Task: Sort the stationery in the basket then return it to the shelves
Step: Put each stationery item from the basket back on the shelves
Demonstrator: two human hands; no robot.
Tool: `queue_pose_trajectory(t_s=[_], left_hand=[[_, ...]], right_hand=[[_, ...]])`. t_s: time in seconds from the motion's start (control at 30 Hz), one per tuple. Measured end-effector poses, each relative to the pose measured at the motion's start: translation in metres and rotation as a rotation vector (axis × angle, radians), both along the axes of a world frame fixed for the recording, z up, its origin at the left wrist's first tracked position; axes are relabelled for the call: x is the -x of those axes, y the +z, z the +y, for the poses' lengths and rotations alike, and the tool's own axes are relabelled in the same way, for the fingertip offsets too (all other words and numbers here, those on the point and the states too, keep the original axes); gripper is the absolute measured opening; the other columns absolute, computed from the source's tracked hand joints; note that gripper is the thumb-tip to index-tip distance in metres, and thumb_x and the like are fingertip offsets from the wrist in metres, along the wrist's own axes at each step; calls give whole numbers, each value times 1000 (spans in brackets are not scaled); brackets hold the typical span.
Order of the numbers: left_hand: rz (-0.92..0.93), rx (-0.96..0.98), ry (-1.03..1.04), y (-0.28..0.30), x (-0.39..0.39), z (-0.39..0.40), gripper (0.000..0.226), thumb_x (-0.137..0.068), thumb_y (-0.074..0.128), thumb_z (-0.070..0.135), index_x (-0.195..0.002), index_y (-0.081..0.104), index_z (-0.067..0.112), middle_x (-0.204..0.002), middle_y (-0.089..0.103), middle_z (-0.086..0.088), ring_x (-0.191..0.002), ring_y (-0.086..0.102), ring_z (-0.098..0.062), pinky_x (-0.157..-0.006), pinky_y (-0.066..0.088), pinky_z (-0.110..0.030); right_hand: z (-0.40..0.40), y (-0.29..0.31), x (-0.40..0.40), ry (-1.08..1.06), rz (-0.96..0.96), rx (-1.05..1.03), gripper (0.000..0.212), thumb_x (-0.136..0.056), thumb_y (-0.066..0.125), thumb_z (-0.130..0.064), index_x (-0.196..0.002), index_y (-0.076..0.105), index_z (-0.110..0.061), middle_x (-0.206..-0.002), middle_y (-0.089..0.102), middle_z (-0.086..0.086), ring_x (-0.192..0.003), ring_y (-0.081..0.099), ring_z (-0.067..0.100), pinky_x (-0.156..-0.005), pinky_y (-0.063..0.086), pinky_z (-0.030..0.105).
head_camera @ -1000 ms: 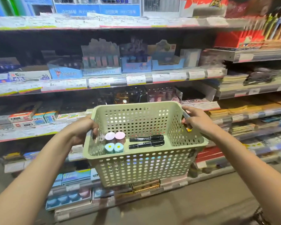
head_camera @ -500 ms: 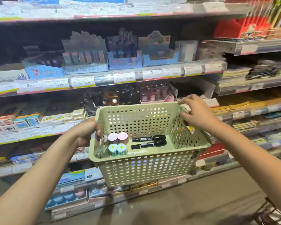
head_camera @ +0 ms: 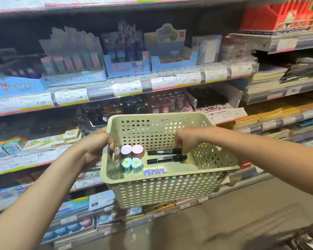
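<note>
Much of what we see in this stationery aisle is blurred: the price labels along the shelves (head_camera: 170,82) cannot be read in full, the packaging in the display boxes is soft, and a dark object at the lower right corner is cut off by the frame. Our forearms run out of the picture at the bottom and right edges.

We hold a pale green perforated basket (head_camera: 170,188) in front of the shelves, above the floor (head_camera: 224,213), its long axis running left to right and tilted so the right end sits lower. Inside, two black markers (head_camera: 165,155) lie parallel, their length along the basket's long axis, one behind the other. Left of them stand four small round containers, two with pink tops (head_camera: 132,149) at the back and two teal ones (head_camera: 132,164) in front, upright and touching. Three small white-and-blue packets (head_camera: 154,171) lie in a row against the near wall, partly hidden by the rim.

Our left hand (head_camera: 98,147) grips the basket's left rim, fingers curled over the edge with their tips hidden inside. Our right hand (head_camera: 185,139) reaches down into the basket, fingers bent toward the right ends of the markers; they appear to touch the farther marker's end, but we cannot tell whether they pinch it.
</note>
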State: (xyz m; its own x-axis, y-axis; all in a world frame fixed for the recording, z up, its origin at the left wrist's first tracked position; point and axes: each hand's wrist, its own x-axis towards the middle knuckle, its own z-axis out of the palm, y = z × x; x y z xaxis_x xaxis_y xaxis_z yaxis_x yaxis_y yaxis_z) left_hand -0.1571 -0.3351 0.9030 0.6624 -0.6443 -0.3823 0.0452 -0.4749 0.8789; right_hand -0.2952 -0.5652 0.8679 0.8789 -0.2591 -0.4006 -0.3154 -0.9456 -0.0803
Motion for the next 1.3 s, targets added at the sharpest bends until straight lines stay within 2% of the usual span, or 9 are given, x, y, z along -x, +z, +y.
queue_pose_trajectory(t_s=[0.2, 0.37, 0.63, 0.77, 0.87, 1.0, 1.1, 1.17, 1.3], left_hand=[[48, 23, -42, -6, 3, -34, 45, -72, 27, -21, -86, 53, 13, -66, 53, -12, -55, 51, -22, -40, 47, -24], [99, 32, -2, -5, 14, -60, 43, -49, 43, -10, -88, 51, 6, -63, 49, -15, -46, 51, -23, -40, 48, -26], [125, 104, 57, -16, 30, -100, 46, -70, 27, -22, -83, 55, 12, -48, 59, -6, -40, 54, -17, -37, 44, -22], [159, 123, 43, -17, 40, -111, 42, -68, 33, -21, -84, 53, 12, -46, 59, -4, -35, 54, -16, -34, 43, -22], [155, 120, 57, -19, 46, -117, 46, -47, 41, -10, -84, 54, 14, -48, 59, -5, -37, 53, -17, -36, 44, -22], [138, 135, 70, -23, 50, -124, 46, -44, 41, -7, -82, 56, 14, -49, 57, -5, -37, 51, -16, -36, 43, -21], [124, 137, 64, -24, 52, -127, 47, -43, 41, -7, -82, 56, 13, -49, 57, -4, -38, 52, -16, -36, 43, -21], [128, 133, 69, -25, 53, -128, 48, -43, 41, -8, -84, 56, 13, -49, 56, -4, -37, 52, -16, -37, 44, -21], [135, 111, 81, -27, 55, -130, 49, -43, 42, -7, -85, 55, 15, -55, 56, -8, -37, 51, -17, -39, 44, -22]], right_hand=[[-36, -33, -14, 92, 133, 138, 46, -77, 72, -22, -118, 57, -8, -111, 62, 4, -99, 60, 20, -80, 51, 25], [-61, -47, -11, 199, 208, 238, 44, -78, 72, -30, -113, 60, -7, -111, 63, 5, -96, 57, 19, -86, 51, 29], [-103, -57, -7, 355, 258, 436, 29, -76, 67, -29, -98, 65, -11, -88, 59, 4, -80, 56, 22, -61, 43, 27], [-113, -65, -1, 462, 264, 522, 13, -81, 61, -23, -91, 59, -14, -86, 55, 2, -75, 51, 21, -47, 39, 26], [-121, -74, 0, 465, 282, 522, 22, -80, 61, -19, -100, 60, -10, -90, 55, 3, -75, 51, 20, -49, 41, 27], [-128, -77, 6, 469, 270, 499, 46, -82, 62, -19, -125, 52, -7, -99, 54, 6, -78, 47, 18, -53, 41, 26], [-136, -85, 6, 394, 317, 477, 46, -80, 66, -16, -123, 54, -6, -110, 62, 4, -78, 52, 17, -65, 48, 26], [-140, -85, 6, 343, 378, 465, 51, -74, 70, -14, -122, 57, -7, -106, 65, 2, -76, 59, 15, -58, 52, 28], [-142, -81, 5, 354, 516, 497, 35, -82, 62, -18, -115, 64, -5, -109, 66, 4, -79, 55, 20, -44, 33, 27]])
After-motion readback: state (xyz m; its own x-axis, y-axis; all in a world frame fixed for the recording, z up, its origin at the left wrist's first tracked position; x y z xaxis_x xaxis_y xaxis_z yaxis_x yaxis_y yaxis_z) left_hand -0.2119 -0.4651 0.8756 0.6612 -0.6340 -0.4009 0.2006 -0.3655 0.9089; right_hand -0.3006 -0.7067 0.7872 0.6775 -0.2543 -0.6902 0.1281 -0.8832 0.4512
